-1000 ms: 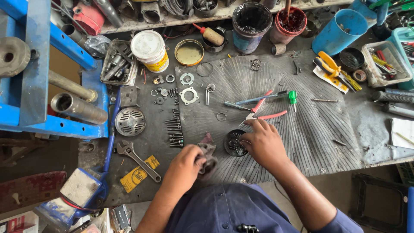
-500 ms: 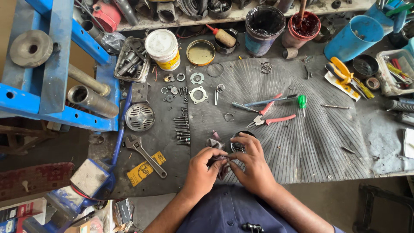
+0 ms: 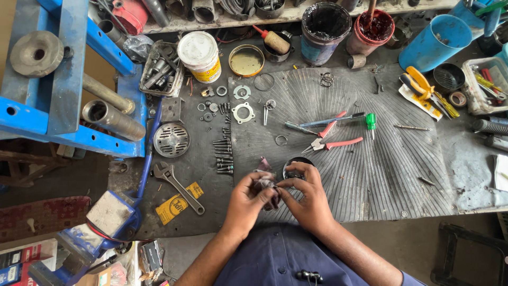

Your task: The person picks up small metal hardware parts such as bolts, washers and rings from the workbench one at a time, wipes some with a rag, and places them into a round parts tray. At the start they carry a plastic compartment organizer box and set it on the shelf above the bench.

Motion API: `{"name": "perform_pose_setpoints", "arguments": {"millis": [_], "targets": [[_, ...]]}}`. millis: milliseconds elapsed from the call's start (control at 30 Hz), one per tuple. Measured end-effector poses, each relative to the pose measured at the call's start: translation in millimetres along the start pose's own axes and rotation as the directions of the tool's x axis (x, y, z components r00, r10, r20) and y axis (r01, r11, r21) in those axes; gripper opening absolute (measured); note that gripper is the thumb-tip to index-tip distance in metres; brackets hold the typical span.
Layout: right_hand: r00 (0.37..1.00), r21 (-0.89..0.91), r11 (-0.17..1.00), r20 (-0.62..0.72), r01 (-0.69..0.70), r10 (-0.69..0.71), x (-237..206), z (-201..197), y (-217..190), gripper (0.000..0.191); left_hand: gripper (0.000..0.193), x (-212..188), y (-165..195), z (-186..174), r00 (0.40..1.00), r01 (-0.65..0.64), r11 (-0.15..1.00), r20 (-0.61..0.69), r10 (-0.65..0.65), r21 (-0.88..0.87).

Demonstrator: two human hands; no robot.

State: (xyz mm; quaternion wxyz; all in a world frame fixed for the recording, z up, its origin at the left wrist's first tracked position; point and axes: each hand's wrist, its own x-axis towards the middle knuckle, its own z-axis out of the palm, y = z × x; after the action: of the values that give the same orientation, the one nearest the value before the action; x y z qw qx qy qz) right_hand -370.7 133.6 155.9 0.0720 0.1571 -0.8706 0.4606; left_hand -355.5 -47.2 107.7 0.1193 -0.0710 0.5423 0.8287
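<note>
Low in the middle of the frame, the left hand (image 3: 248, 200) and the right hand (image 3: 309, 200) meet over the near edge of the surface (image 3: 455, 164). Both close their grip on a small dark part wrapped in a purplish rag (image 3: 266, 186), fingers clamped around it from either side. Just above the right hand sits a small round dark cup (image 3: 294, 162). Further up lie red-handled pliers (image 3: 332, 142) and a green-handled screwdriver (image 3: 371, 123). Left of the hands, a row of bolts (image 3: 224, 154) runs upward, with an adjustable wrench (image 3: 177, 185) beyond it.
</note>
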Motion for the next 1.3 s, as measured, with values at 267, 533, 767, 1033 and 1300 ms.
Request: {"name": "perform_pose_setpoints", "arguments": {"millis": [267,533,767,1033,1300], "targets": [[0.982,-0.048,0.998,0.186,0.047,-0.038,2.3,-7.8,3.1,0.018,0.021,-1.5,0.8,6.9,0.994,-0.097,0.94,0.075,0.077,0.327],[0.984,0.133,0.991,0.177,0.0,-0.023,-4.5,-3.2,-0.7,0.022,0.018,-1.9,1.0,8.1,0.997,0.028,0.924,0.052,-0.052,0.381],[0.996,0.082,0.996,0.079,0.028,-0.035,-2.3,-3.2,1.0,0.022,0.025,3.0,2.3,2.8,0.999,0.034,0.984,0.047,-0.026,-0.173],[0.998,0.007,0.998,0.037,-0.06,0.059,1.2,-1.1,-2.7,0.025,0.043,0.3,-3.1,1.6,0.988,-0.003,1.0,0.155,0.005,-0.01],[0.999,-0.08,0.996,0.045,0.023,-0.02,0.6,-3.1,-1.0,0.007,0.027,5.6,-9.0,1.0,0.991,-0.074,0.997,0.107,0.076,-0.018]]}}
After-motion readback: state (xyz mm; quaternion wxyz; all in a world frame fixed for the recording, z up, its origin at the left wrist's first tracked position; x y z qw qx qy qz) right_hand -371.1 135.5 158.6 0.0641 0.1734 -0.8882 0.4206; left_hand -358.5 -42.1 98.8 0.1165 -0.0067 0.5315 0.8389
